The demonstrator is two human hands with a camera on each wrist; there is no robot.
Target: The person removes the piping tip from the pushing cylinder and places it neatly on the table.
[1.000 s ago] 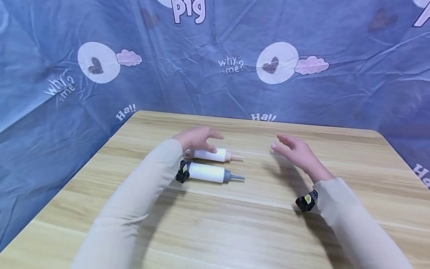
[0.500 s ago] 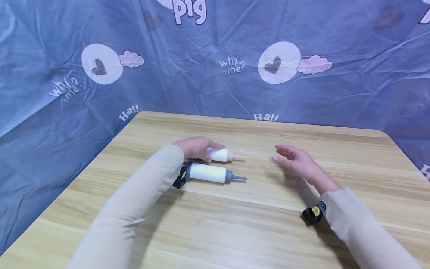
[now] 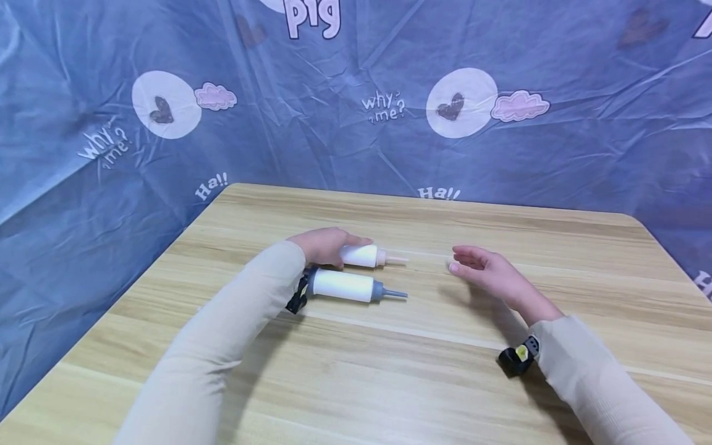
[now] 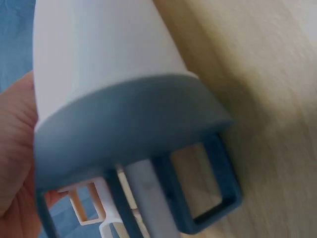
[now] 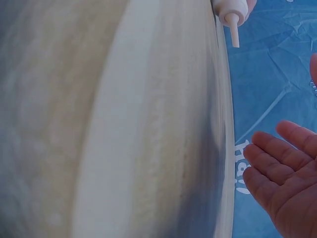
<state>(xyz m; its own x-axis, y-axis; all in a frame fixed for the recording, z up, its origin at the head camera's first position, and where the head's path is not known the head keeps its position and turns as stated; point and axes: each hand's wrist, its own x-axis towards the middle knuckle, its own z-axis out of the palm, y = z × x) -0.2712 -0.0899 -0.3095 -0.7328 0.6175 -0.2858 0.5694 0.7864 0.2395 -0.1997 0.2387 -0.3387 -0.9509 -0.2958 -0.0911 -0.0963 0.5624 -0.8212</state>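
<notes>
Two hand balloon pumps lie side by side on the table. The far one, a white balloon pump with a pink tip, has its rear part covered by my left hand, which grips the barrel. Nearer to me lies a white balloon pump with a blue-grey tip, partly under the left wrist. Its blue-grey end cap and handle fill the left wrist view. My right hand hovers to the right of both tips, fingers relaxed and holding nothing. In the right wrist view the pink tip shows at the top.
The wooden table reaches back to a blue printed cloth that hangs behind it and along the left side. A small black wrist camera sits under the right wrist, another under the left.
My left hand has come down from above and now grips the pink-tipped balloon pump. The right hand has lowered slightly. Both pumps stay in place.
</notes>
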